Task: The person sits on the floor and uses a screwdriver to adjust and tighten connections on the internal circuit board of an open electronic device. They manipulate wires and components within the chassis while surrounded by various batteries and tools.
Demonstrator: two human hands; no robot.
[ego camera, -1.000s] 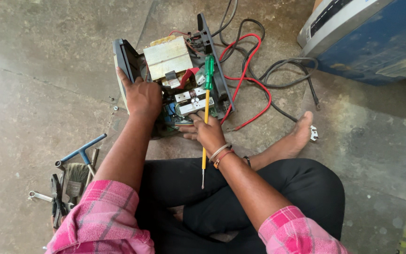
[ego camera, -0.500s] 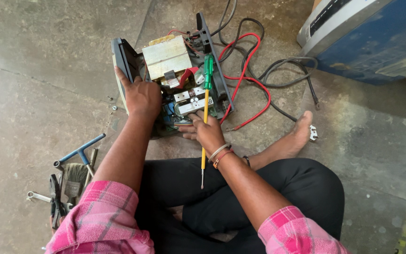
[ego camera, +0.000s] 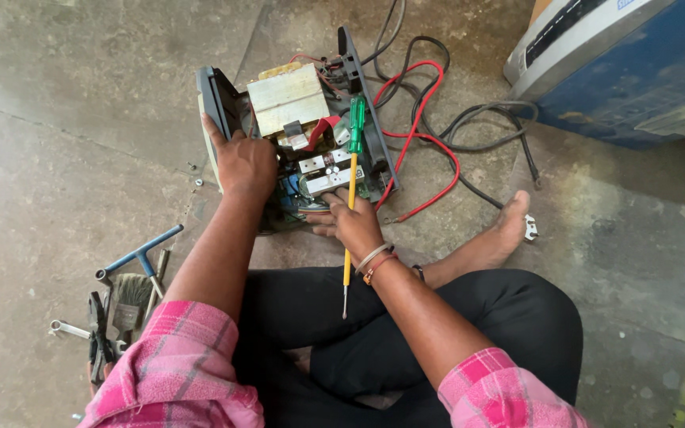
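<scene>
Opened electrical unit (ego camera: 295, 135) sits on the concrete floor (ego camera: 81, 119) just ahead of the crossed legs, bare floor wide on the left and far-left, red and black cables (ego camera: 438, 135) crowding its right side, a blue-and-white appliance (ego camera: 620, 71) at the far-right corner. Left hand (ego camera: 246, 162) lies palm-down, fingers loosely spread over the unit's near-left edge by the black panel; right hand (ego camera: 354, 226) is curled closed round the yellow shaft of a green-handled screwdriver (ego camera: 351, 170), handle over the circuit board, tip pointing back toward the lap. Brush, T-wrench and spanner (ego camera: 124, 289) lie on the floor by the left knee.
</scene>
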